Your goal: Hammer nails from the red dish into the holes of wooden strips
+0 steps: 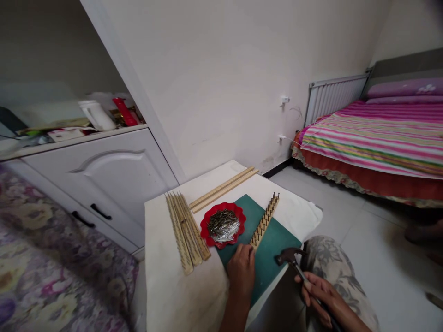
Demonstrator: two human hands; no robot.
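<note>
My left hand (241,266) is closed at the near end of a wooden strip (266,222) that has rows of nails standing up from it. Whether a nail is pinched between those fingers is hidden. The strip lies aslant on a green mat (277,251). My right hand (320,295) grips a claw hammer (292,258) by its handle, with the head over the mat's right edge, apart from the strip. Just left of the strip, a red scalloped bowl (206,222) holds a heap of loose nails.
Several nail-studded wooden strips (187,233) lie at the table's left. Two bare wooden strips (224,188) rest along the back. The white-covered table (166,295) stands against a wall, beside a cabinet (110,184). A bed (380,138) is at the right.
</note>
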